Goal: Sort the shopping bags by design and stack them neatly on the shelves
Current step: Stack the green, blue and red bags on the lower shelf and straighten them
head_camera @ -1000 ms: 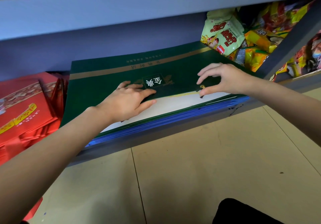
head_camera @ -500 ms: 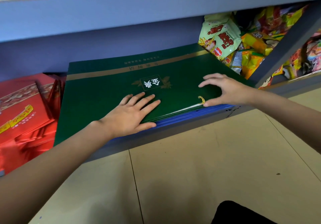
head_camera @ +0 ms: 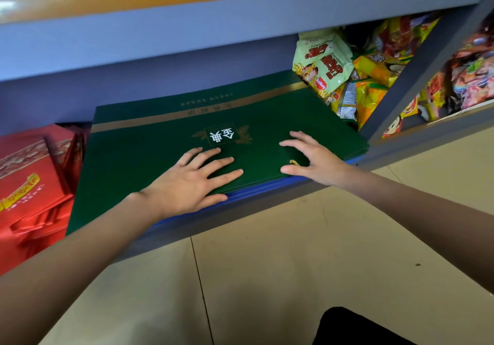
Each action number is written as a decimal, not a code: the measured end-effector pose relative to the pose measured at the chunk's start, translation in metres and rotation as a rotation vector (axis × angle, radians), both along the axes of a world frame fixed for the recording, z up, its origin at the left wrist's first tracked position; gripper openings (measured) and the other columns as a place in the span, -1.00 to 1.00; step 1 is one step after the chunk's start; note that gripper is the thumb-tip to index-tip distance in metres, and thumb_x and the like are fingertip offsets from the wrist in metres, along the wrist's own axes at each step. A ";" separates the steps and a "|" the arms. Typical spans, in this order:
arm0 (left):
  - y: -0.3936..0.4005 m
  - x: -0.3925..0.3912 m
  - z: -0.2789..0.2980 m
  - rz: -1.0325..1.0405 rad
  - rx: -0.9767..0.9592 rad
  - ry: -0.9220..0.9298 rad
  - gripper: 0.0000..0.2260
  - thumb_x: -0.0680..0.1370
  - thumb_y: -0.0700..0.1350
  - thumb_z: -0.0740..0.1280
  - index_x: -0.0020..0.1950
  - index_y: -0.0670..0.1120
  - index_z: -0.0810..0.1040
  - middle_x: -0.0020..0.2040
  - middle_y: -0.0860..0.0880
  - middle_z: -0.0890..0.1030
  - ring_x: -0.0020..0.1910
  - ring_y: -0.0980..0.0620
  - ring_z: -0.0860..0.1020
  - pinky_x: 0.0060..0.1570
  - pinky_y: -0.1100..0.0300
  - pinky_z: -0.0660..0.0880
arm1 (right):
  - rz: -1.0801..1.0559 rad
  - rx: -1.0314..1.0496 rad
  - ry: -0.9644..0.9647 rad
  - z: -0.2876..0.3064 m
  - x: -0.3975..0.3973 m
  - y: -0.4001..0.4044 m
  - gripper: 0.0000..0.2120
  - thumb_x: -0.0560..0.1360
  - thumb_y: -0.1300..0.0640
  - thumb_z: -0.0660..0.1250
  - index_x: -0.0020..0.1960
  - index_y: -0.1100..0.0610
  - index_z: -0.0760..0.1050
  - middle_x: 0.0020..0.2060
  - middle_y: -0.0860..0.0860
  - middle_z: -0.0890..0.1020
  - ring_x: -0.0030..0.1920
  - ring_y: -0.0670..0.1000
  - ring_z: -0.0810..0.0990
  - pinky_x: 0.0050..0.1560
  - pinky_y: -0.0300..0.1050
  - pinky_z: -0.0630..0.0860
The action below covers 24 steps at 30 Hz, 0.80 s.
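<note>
Green shopping bags [head_camera: 149,162] lie flat as a stack on the low shelf [head_camera: 267,200], w/ a thin layer of blue bags [head_camera: 256,188] under them at the near edge. Left hand [head_camera: 187,184] rests flat on top, fingers straight & spread, holding nothing. Right hand [head_camera: 315,157] sits at the near right corner, fingers wide, thumb beside the gold cord handle [head_camera: 294,162]; no grip on it.

Risks, as I judge: a push from only one side could skew the top bag vs the rest; glossy faces prob slide easily, so the stack may fan out. Cord handle could snag a finger on withdrawal.

Room: red shopping bags [head_camera: 29,184] just left of the stack, snack packets [head_camera: 326,63] crowd the far right corner, upright post [head_camera: 417,77] close on the right. Shelf above is low, so little headroom. Near side open to the floor.
</note>
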<state>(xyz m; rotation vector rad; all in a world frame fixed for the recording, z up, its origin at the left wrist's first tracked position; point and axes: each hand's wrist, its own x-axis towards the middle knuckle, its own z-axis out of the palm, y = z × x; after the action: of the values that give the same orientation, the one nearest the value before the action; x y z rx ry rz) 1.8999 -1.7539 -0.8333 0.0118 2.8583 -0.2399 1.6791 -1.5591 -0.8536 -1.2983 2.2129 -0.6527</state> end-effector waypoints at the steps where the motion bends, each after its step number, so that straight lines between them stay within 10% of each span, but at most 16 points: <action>1: 0.002 -0.001 0.002 0.007 0.025 0.003 -0.45 0.61 0.23 -0.22 0.47 0.07 0.28 0.38 -0.06 0.44 0.34 -0.12 0.44 0.26 -0.12 0.36 | 0.002 -0.004 -0.002 0.002 -0.001 0.000 -0.42 0.46 -0.04 0.37 0.42 -0.02 0.28 0.52 -0.01 0.05 0.52 0.00 -0.04 0.29 -0.21 0.25; 5: 0.011 -0.009 0.003 0.126 0.240 -0.023 -0.45 0.56 0.25 0.03 0.53 0.18 0.00 0.55 0.06 0.04 0.51 0.01 0.07 0.45 0.04 0.08 | 0.038 0.048 0.037 0.014 -0.005 0.008 -0.38 0.37 -0.05 0.46 0.38 -0.05 0.33 0.50 -0.03 0.11 0.50 0.00 0.02 0.40 -0.06 0.13; 16: 0.078 -0.091 0.010 0.043 0.284 0.205 -0.48 0.55 0.21 0.18 0.42 0.00 0.22 0.43 0.02 0.22 0.42 -0.03 0.16 0.37 0.01 0.10 | -0.070 0.285 0.357 0.082 -0.063 0.060 -0.60 0.43 0.19 0.44 0.25 0.15 0.49 0.15 0.06 0.57 -0.15 -0.20 0.51 -0.02 -0.26 0.37; 24: 0.119 -0.157 -0.001 0.061 0.273 0.191 -0.41 0.52 0.19 0.26 0.43 -0.07 0.19 0.39 -0.08 0.27 0.34 -0.14 0.26 0.30 -0.06 0.21 | -0.264 0.182 0.504 0.035 -0.073 0.111 -0.58 0.41 0.25 0.43 0.25 0.19 0.47 0.13 0.19 0.55 0.10 0.20 0.52 0.06 -0.01 0.44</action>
<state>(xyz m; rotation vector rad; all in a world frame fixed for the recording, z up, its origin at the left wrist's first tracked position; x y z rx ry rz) 1.7429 -1.6352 -0.8339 -0.0465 3.0519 0.1724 1.6063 -1.4477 -0.8181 -1.1817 2.8070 -0.2132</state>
